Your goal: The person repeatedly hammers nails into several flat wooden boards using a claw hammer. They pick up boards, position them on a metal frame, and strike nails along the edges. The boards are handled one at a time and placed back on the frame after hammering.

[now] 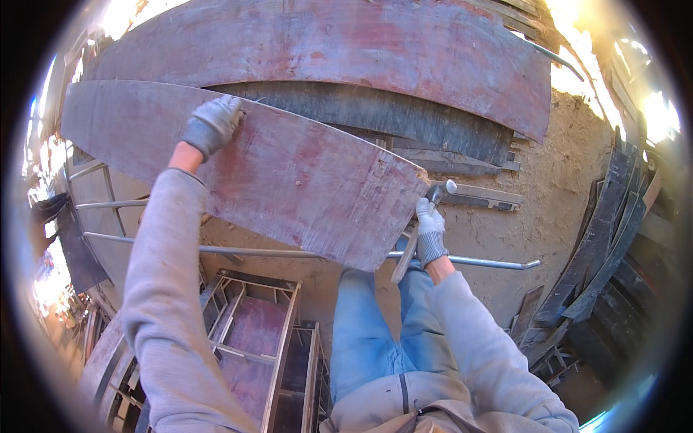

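A long, worn plywood board (pixel 310 169) with reddish-brown patches lies tilted across the view in front of me. My left hand (pixel 214 126), in a grey work glove, grips its far edge with the fingers curled over. At the board's right end, my right hand (pixel 431 229), in a pale glove with a grey cuff, is closed round a hammer (pixel 406 258). The hammer's head sticks up above the fist, close to the board's corner, and its wooden handle points down toward my legs. The board hides whatever is directly beneath it.
A larger reddish panel (pixel 325 40) and a dark panel (pixel 375 115) lie beyond the board. A metal pipe (pixel 498 263) crosses below it. Wooden frames (pixel 289 339) stand at lower left. Dark planks (pixel 603 238) are piled at right on dusty ground (pixel 563 173).
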The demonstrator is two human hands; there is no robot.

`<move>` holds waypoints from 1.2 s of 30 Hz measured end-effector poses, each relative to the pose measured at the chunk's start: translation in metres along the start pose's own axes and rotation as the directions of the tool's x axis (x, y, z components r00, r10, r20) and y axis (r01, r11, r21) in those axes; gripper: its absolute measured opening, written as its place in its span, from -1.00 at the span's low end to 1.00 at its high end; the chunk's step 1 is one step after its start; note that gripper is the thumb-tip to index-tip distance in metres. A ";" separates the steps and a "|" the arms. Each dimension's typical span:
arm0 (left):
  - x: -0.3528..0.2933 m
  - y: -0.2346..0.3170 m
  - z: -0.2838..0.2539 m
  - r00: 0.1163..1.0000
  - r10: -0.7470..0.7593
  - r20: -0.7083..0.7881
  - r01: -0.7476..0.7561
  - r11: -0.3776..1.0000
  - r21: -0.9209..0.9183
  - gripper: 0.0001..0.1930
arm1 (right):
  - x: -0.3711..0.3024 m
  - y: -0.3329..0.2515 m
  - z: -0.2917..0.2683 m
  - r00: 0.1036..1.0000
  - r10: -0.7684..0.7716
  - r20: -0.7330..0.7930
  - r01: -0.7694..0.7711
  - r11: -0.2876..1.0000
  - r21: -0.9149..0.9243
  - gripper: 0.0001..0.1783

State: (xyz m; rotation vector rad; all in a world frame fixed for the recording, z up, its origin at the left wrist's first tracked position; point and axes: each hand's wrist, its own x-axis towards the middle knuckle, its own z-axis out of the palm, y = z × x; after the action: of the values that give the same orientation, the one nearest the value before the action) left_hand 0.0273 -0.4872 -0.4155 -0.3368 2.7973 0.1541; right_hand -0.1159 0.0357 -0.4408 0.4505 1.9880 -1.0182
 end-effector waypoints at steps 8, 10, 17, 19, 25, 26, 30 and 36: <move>0.013 0.023 -0.045 0.919 -0.292 0.266 0.289 0.956 0.054 -0.70 | 0.007 -0.007 -0.003 0.991 -0.073 -0.110 0.075 0.997 0.022 -0.54; 0.011 0.022 -0.044 0.932 -0.265 0.248 0.269 0.963 0.021 -0.72 | 0.008 -0.006 -0.003 0.991 -0.113 -0.065 0.113 0.994 0.002 -0.50; 0.003 -0.017 -0.022 0.988 0.152 -0.019 -0.145 0.968 0.205 -0.85 | -0.005 -0.005 -0.007 0.977 -0.199 -0.078 0.198 0.980 -0.021 -0.50; -0.022 -0.024 -0.022 0.988 0.146 -0.041 -0.135 0.968 0.212 -0.87 | -0.002 -0.008 -0.004 0.972 -0.209 -0.109 0.207 0.978 -0.028 -0.52; -0.238 -0.013 -0.071 0.814 -0.575 0.084 0.558 0.813 0.164 -0.81 | 0.036 -0.016 0.006 0.988 -0.146 -0.048 0.150 0.982 0.116 -0.61; -0.264 0.001 -0.067 0.705 -0.702 0.096 0.701 0.711 0.057 -0.82 | 0.042 -0.014 0.006 0.981 -0.183 0.058 0.168 0.963 0.209 -0.65; -0.275 0.100 -0.033 0.565 -0.615 0.551 0.097 -0.613 -0.784 -0.93 | 0.042 -0.020 -0.004 0.992 0.020 0.122 -0.067 0.917 0.394 -0.81; -0.221 0.241 -0.045 0.572 -0.537 0.620 -0.155 -0.813 -0.561 -0.90 | -0.037 -0.077 -0.038 0.976 -0.004 0.217 -0.041 0.978 0.202 -0.83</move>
State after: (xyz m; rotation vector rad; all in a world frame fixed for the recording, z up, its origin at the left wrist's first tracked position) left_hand 0.1577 -0.2133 -0.2848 -2.1720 0.6040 2.8397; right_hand -0.1621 0.0209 -0.3609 0.4479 1.6900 -1.2140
